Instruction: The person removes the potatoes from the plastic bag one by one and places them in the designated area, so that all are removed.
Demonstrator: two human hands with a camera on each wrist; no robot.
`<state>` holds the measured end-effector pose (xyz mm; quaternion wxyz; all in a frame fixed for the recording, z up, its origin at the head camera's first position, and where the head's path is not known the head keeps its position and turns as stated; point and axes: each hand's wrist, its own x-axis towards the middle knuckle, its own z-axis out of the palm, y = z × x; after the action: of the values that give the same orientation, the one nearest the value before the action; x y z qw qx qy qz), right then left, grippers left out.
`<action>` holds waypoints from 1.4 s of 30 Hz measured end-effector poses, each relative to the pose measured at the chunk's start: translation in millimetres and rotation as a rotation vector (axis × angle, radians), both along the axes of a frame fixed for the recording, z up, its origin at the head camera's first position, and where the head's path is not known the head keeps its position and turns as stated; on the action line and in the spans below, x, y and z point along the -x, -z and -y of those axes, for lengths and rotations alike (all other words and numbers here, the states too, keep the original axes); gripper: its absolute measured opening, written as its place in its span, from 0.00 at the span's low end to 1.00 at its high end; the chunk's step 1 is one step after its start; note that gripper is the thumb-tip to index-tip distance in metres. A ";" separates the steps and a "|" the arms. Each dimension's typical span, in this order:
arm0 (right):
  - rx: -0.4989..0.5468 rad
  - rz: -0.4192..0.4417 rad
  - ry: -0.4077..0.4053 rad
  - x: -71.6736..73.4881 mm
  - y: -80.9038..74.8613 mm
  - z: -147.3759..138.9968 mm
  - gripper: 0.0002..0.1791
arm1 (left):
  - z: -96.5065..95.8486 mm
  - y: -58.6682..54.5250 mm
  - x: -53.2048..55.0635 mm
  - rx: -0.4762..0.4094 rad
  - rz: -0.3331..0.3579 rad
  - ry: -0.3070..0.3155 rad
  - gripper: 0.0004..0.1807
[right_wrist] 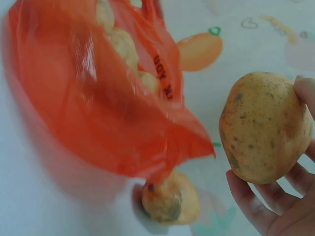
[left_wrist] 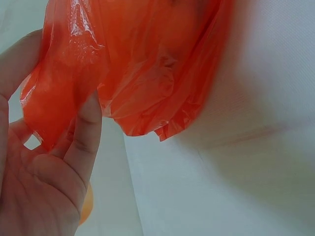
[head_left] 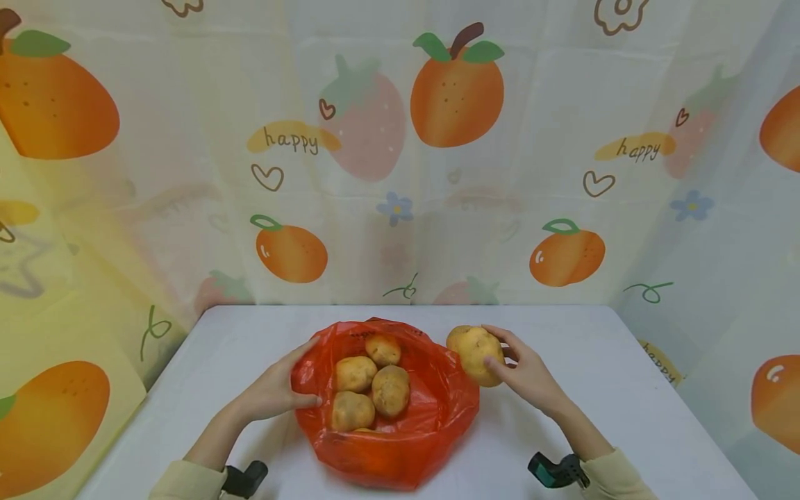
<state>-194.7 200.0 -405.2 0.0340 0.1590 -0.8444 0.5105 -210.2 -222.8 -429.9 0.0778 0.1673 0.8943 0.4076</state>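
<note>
Right hand (head_left: 528,368) gripped a potato (head_left: 482,355) beside a red plastic bag (head_left: 381,462)

Nearest, a pale sleeve ended at each wrist, the left sleeve (head_left: 187,479) and the right sleeve (head_left: 615,476); dark devices, the left wrist device (head_left: 246,479) and the right wrist device (head_left: 555,470), sat on the inner sides of the forearms.

Farther out, the left hand (head_left: 271,392) pinched the side of the bag, thumb in front of the plastic and fingers spread behind it. The right hand, half closed, had its thumb and fingers curled round the potato, just to the right of the bag and well apart from the left hand.

Between the hands the bag stood on the white desk (head_left: 656,423), its mouth wide and black lettering inside the far rim. Four potatoes (head_left: 391,391) showed in it, closer to the left hand than to the right, with a sliver of another at the near rim.

Just beyond the right hand's potato, a second potato (right_wrist: 172,201) lay on the desk at the bag's side; whether it touched the plastic could not be told.

Past both hands and the desk's far edge hung a pale curtain (head_left: 369,236) printed with oranges, strawberries, hearts and the word "happy".
</note>
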 end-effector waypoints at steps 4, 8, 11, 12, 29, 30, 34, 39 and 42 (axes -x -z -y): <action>-0.001 0.011 0.062 3.1 12.8 -14.2 0.29 | 1.2 -0.1 -1.0 -0.008 0.001 0.002 0.53; -0.018 0.031 0.111 0.6 19.5 -23.7 0.30 | 2.9 0.0 -1.9 -0.005 0.012 -0.016 0.53; -0.034 0.042 0.127 -0.7 25.2 -29.5 0.30 | 4.5 0.1 -2.3 -0.001 0.017 -0.025 0.53; -0.042 0.045 0.130 -0.9 27.3 -31.1 0.30 | 5.0 0.1 -2.5 0.001 0.019 -0.028 0.53; -0.143 0.170 0.208 3.0 57.6 -44.7 0.32 | 12.1 -1.8 -4.7 0.037 -0.036 -0.030 0.53; -0.146 0.175 0.208 3.5 58.9 -44.8 0.33 | 12.9 -2.1 -4.8 0.040 -0.041 -0.029 0.53; -0.165 0.182 0.218 5.1 63.3 -45.8 0.33 | 14.8 -3.3 -5.1 0.042 -0.044 -0.033 0.53; -0.190 0.165 0.235 6.7 65.2 -47.9 0.34 | 15.3 -3.4 -5.0 0.036 -0.017 -0.047 0.53; -0.187 0.170 0.248 9.5 66.4 -48.3 0.34 | 15.3 -3.2 -4.9 0.040 -0.015 -0.046 0.53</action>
<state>-204.2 248.2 -471.6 0.0103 0.0123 -0.9012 0.4331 -205.3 -238.1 -426.7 0.0650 0.1481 0.9064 0.3903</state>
